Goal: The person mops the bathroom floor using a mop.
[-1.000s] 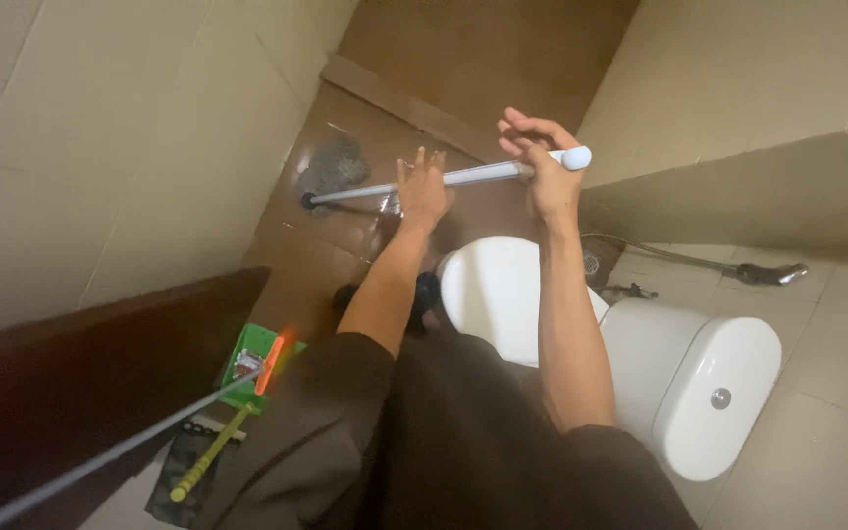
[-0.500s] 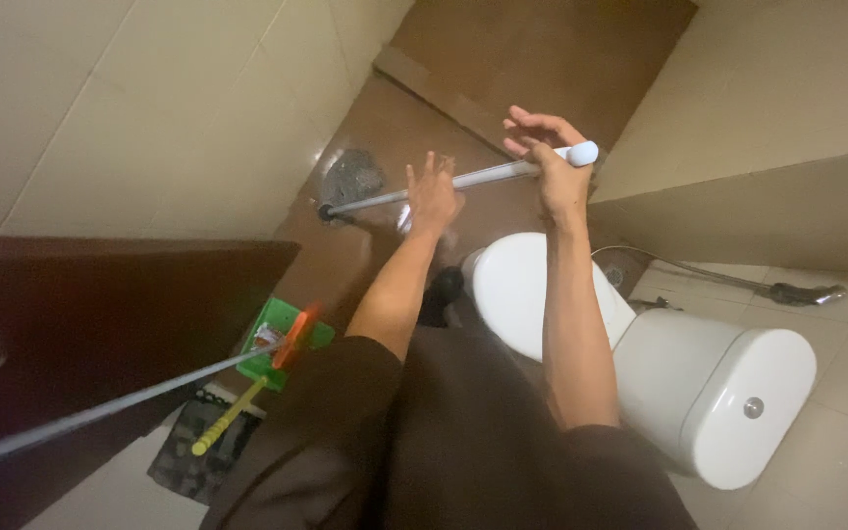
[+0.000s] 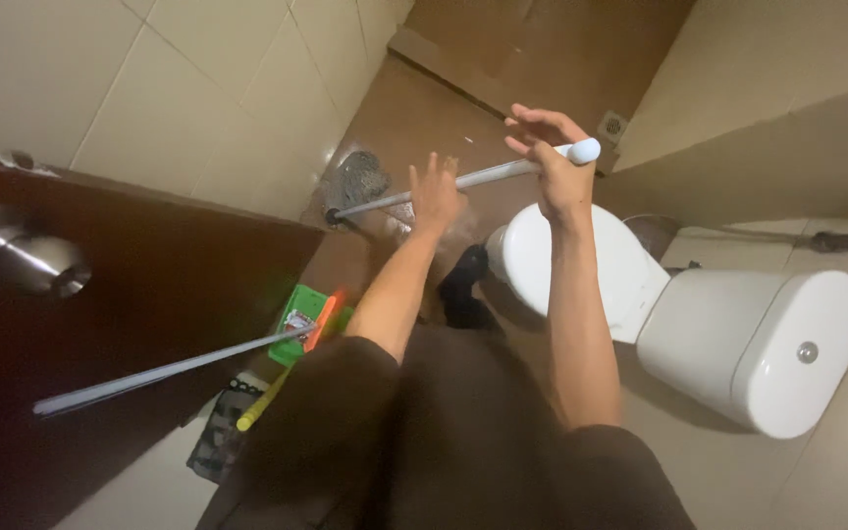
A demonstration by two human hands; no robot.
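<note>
Both hands hold a long grey mop handle (image 3: pixel 488 177) with a white end cap. My right hand (image 3: pixel 556 167) grips it near the cap, some fingers spread. My left hand (image 3: pixel 434 196) wraps the shaft lower down. The grey stringy mop head (image 3: pixel 357 179) rests on the wet brown floor tiles next to the left wall. The handle slants from upper right down to the mop head.
A white toilet (image 3: pixel 738 324) with a closed lid stands on the right. A dark brown door (image 3: pixel 120 324) with a metal handle is at the left. A second long pole (image 3: pixel 169 373), a green dustpan (image 3: pixel 308 312), a yellow-handled brush (image 3: pixel 265 400) and a floor drain (image 3: pixel 612 126) are nearby.
The view has swung right and the door has come further into view. The mop head has shifted slightly along the floor; both hands keep their hold on the handle.
</note>
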